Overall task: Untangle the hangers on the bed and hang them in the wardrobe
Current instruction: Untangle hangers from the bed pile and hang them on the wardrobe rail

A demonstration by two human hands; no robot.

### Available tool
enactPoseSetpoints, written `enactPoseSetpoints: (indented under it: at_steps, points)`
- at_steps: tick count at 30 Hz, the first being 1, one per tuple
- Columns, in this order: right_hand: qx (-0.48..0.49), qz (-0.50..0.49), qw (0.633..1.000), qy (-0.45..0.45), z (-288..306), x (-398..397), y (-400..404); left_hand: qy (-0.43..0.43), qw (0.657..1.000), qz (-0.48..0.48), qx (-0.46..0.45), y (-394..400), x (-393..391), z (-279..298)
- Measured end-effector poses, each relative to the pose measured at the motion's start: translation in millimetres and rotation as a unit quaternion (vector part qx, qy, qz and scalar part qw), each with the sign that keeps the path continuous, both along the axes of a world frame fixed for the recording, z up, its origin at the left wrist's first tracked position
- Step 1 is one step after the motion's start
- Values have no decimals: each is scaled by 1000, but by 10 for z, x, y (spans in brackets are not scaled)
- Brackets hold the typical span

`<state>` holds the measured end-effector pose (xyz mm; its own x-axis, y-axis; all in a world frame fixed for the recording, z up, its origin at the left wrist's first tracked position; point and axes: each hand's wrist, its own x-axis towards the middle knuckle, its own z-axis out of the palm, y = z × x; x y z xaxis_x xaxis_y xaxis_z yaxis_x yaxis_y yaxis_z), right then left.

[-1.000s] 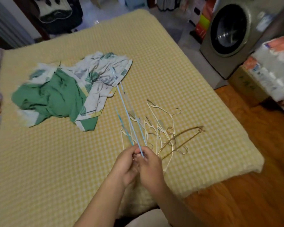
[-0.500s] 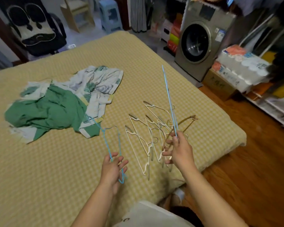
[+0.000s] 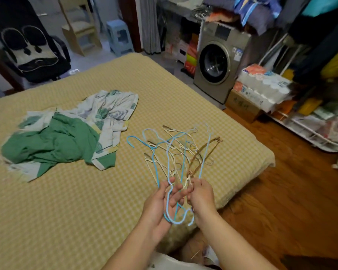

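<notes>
While several cream and gold hangers (image 3: 176,151) lie in a loose pile on the yellow checked bed (image 3: 70,201), none can be seen hung yet, so the task looks to be at an early stage. The wardrobe (image 3: 320,45) stands well apart, across the wooden floor on the right. Both hands meet just above the bed's near edge. The left hand (image 3: 160,205) lies palm up, fingers loosely spread, with the blue hangers (image 3: 170,152) resting across palm and fingers. The right hand (image 3: 202,195) has its fingers curled round the same blue wires. A green and white cloth (image 3: 62,137) lies further left.
</notes>
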<state>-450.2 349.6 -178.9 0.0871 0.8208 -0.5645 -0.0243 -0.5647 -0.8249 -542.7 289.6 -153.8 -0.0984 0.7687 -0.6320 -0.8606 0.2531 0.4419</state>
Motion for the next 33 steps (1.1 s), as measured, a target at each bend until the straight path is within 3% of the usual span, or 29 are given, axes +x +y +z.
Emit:
enactPoseSetpoints:
  at_steps: [3,5,7,9,12,14,15,17,19,20,22,25,26,27,28,29,31,32,33]
  points:
    - [-10,106,990,-87,-251,31,-59,145,988,-57,-2,17,46,23]
    - [-5,193,968,-158,-254,168,-2,275,951,-142,-8,41,-89,110]
    - [73,182,940,-278,-190,440,220,347,908,-233,-18,45,-366,254]
    - [176,198,894,-362,-57,688,533,382,859,-340,-17,50,-732,424]
    - [251,389,778,-424,101,865,870,398,755,-521,21,73,-1222,658]
    - [243,517,720,-394,104,864,891,379,708,-594,49,110,-1456,791]
    - [221,562,715,-352,87,846,836,365,693,-619,61,132,-1563,837]
    - [160,603,739,-255,36,818,627,342,679,-645,78,191,-1766,886]
    - [128,599,768,-185,16,838,412,341,694,-630,69,243,-1984,866]
    - [116,587,786,-158,30,889,343,368,702,-607,56,291,-2101,847]
    - [84,568,814,-88,106,1029,217,518,686,-511,28,414,-2297,806]
    - [16,464,883,63,311,1182,-26,737,571,-361,20,712,-2359,600]
    - [8,400,910,114,381,1207,-111,787,525,-324,15,802,-2242,487]
    - [17,329,932,148,389,1263,-190,820,502,-276,2,919,-2035,304]
    - [35,282,946,155,401,1230,-232,820,529,-217,-28,909,-1841,196]
    - [60,239,960,135,393,1245,-298,777,601,-180,-46,904,-1525,109]
    - [99,164,980,56,368,1268,-437,578,793,-188,-37,726,-742,26]
    - [109,125,986,18,377,1250,-515,451,859,-242,-32,554,-320,66]
    - [114,81,990,-16,364,1268,-612,335,889,-313,-17,396,135,111]
